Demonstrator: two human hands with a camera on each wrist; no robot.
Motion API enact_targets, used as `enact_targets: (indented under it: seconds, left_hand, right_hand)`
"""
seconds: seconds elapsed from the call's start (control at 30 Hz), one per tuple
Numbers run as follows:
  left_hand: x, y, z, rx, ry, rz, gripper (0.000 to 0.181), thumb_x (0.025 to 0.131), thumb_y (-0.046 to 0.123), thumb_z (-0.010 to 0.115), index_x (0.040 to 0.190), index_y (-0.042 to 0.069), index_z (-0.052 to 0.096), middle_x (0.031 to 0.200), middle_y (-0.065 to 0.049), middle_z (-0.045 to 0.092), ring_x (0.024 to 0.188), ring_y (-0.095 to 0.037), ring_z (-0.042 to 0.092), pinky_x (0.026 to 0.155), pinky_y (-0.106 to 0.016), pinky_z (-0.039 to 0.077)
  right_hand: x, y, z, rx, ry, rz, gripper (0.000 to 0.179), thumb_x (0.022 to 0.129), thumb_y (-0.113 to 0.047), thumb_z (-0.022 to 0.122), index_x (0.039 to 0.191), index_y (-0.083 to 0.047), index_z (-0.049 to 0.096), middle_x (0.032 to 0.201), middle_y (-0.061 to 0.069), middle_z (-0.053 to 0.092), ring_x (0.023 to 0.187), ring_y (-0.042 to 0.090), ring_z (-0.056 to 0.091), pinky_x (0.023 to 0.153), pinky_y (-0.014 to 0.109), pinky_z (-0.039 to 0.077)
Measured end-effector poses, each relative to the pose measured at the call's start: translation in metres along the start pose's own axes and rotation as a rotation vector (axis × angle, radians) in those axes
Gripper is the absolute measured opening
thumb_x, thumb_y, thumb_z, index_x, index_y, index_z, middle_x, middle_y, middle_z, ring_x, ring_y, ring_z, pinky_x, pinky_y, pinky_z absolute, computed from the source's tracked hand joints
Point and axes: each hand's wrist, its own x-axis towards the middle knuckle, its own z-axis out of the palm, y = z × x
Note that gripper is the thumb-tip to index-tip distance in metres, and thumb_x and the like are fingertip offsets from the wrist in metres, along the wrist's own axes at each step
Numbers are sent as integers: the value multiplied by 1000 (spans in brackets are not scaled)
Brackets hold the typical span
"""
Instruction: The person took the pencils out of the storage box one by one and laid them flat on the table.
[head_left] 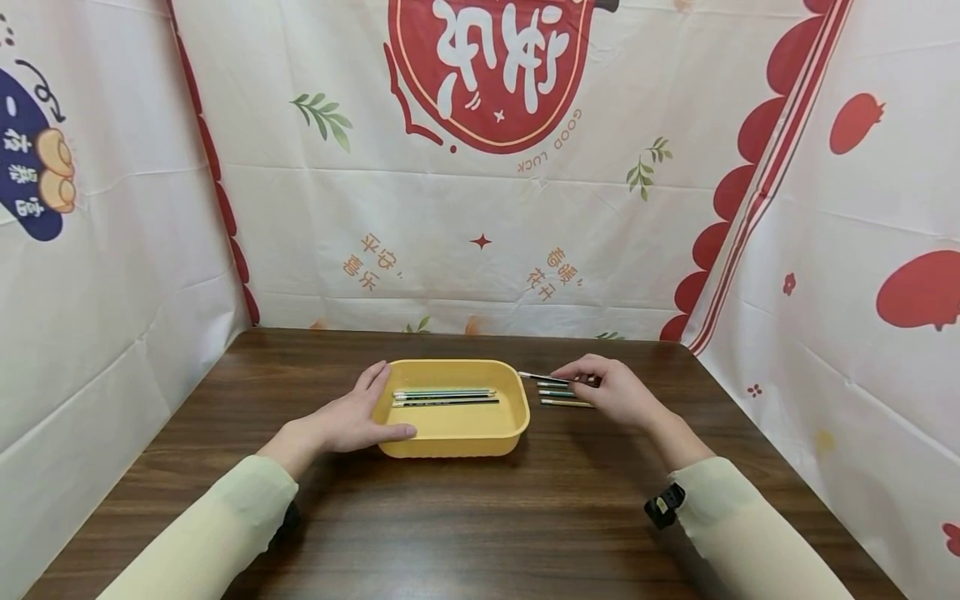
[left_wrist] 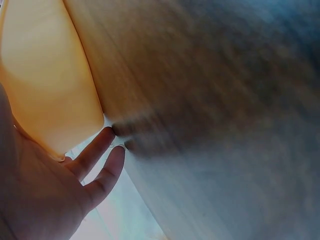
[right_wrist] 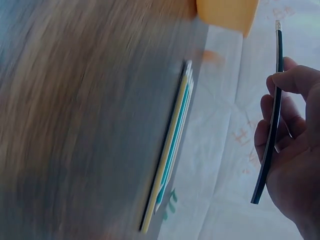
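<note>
A yellow plastic basket [head_left: 450, 447] stands on the table, with several pencils [head_left: 446, 396] lying side by side in it. My left hand [head_left: 348, 421] rests on its left end, thumb across the front rim. In the left wrist view two straight fingers [left_wrist: 102, 170] reach past the basket's corner [left_wrist: 60, 100]. My right hand [head_left: 611, 390] pinches a black pencil [right_wrist: 272, 115], its light eraser end pointing toward the basket. Beneath that hand lie several more pencils [head_left: 558, 393], partly hidden by it; the right wrist view shows yellow, green and dark ones [right_wrist: 172, 145].
The dark wood table [head_left: 465, 525] runs back to a printed white cloth [head_left: 480, 208]. Similar cloth hangs at the left [head_left: 90, 275] and right [head_left: 840, 275]. A black strap device [head_left: 664, 506] sits at my right wrist.
</note>
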Motion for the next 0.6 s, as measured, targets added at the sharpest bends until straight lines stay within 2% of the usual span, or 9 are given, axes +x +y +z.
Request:
enact_targets:
  seconds: [0.17, 0.3, 0.6]
  left_hand:
    - [0, 0, 0, -1, 5, 2, 127, 79, 84, 61, 165, 13, 0, 172, -5, -6, 147, -37, 37, 115, -56, 37]
    - [-1, 1, 0, -7, 9, 14, 127, 79, 83, 62, 165, 13, 0, 172, -7, -5, 147, -38, 38, 114, -55, 38]
    - [-1, 1, 1, -9, 10, 12, 127, 79, 83, 61, 165, 13, 0, 172, -6, -6, 146, -38, 38, 114, -55, 39]
  right_hand:
    - [-6, 15, -6, -24, 6, 29, 26, 94, -6, 68, 113, -19, 79, 98, 3, 70, 81, 13, 55, 68, 26, 47]
    - [-9, 26, -7, -43, -10, 71, 26, 94, -6, 69, 114, -20, 79, 100, 1, 70, 82, 14, 54, 69, 26, 47]
    - [-13, 41, -4, -33, -58, 130, 27, 94, -5, 68, 113, -20, 79, 106, 10, 71, 85, 15, 54, 72, 26, 46]
